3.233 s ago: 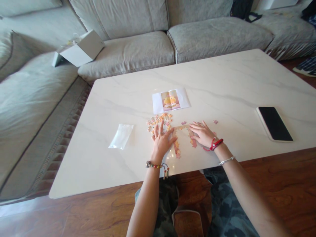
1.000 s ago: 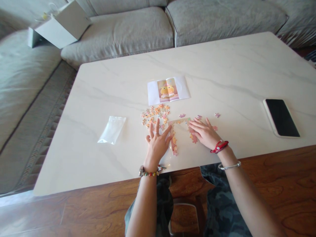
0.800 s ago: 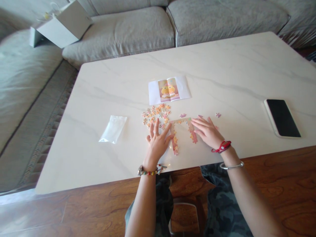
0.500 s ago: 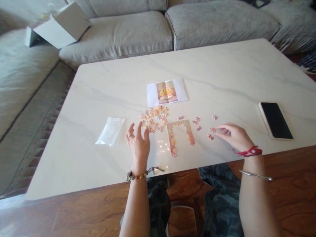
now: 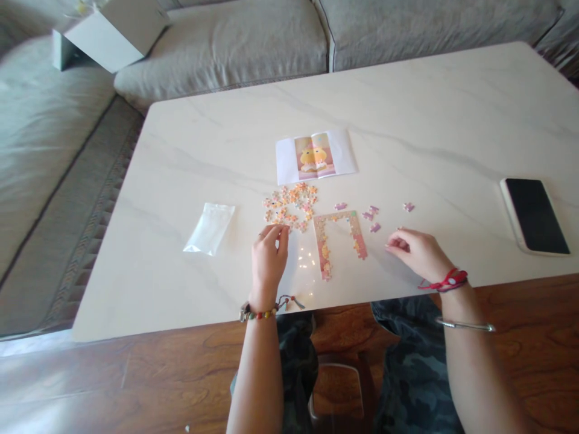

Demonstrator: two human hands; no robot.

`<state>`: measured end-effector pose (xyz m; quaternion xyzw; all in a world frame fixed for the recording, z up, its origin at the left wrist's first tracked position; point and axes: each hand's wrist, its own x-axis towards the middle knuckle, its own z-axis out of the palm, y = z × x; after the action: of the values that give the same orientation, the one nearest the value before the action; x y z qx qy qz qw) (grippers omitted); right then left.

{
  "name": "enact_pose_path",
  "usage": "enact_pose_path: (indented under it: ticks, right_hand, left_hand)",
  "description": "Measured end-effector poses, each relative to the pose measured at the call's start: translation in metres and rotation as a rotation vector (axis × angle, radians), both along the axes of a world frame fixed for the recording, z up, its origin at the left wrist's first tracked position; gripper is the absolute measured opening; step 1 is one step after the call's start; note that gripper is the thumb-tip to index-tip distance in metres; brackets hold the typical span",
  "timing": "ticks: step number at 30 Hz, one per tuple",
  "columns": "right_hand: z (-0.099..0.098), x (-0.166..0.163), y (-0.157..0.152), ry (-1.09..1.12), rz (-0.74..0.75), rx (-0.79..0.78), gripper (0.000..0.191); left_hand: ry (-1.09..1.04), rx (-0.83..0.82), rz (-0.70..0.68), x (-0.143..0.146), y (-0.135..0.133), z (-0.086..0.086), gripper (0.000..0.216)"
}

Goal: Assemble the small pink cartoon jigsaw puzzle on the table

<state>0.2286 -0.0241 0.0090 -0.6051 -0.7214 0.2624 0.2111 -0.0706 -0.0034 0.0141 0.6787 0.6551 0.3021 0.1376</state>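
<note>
My left hand [image 5: 270, 259] is closed, thumb and fingertips together, at the near edge of a heap of loose puzzle pieces [image 5: 296, 196]. Whether it pinches a piece is too small to tell. My right hand [image 5: 416, 250] is low over the table with its fingers curled; what they hold, if anything, is hidden. Between the hands lies a partly joined puzzle frame [image 5: 322, 241], with a top row and two sides and an open near side. Several purple pieces [image 5: 374, 228] are scattered to its right, and a single piece [image 5: 408, 207] lies beyond my right hand.
A folded picture sheet [image 5: 284, 163] with a yellow character lies behind the heap. To the left is a clear plastic bag [image 5: 210, 229]; a phone [image 5: 536, 217] lies at the right. A grey sofa [image 5: 235, 51] with a white box [image 5: 117, 36] borders the marble-patterned table [image 5: 158, 181].
My left hand's spread fingers have come together near the heap. My right fingers have curled in, and the two pinkish pieces beside them are no longer visible. The view has shifted slightly.
</note>
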Motion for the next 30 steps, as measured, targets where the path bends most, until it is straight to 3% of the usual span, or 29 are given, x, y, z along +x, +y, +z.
enact_pose_path:
  ticks: [6,12,15,23,30]
  right_hand:
    - [0.0,-0.024,-0.005,0.45,-0.032,-0.409,0.022]
    - [-0.004,-0.021,-0.009,0.463,-0.056,-0.539,0.024]
    - [-0.005,-0.019,-0.009,0.433,-0.037,-0.499,0.022]
    - [0.002,-0.028,-0.008,0.233,0.122,-0.203,0.015]
    - [0.003,-0.037,-0.009,0.209,0.16,-0.061,0.014]
  left_hand:
    - [0.034,-0.027,-0.128,0.003,-0.001,0.0,0.022]
    - [0.039,-0.055,-0.164,0.005,-0.001,-0.001,0.021]
    - [0.047,-0.075,-0.171,0.006,0.0,-0.001,0.02]
    - [0.071,-0.085,-0.196,0.004,0.0,-0.003,0.021]
    - [0.085,-0.089,-0.215,0.004,0.0,-0.002,0.021]
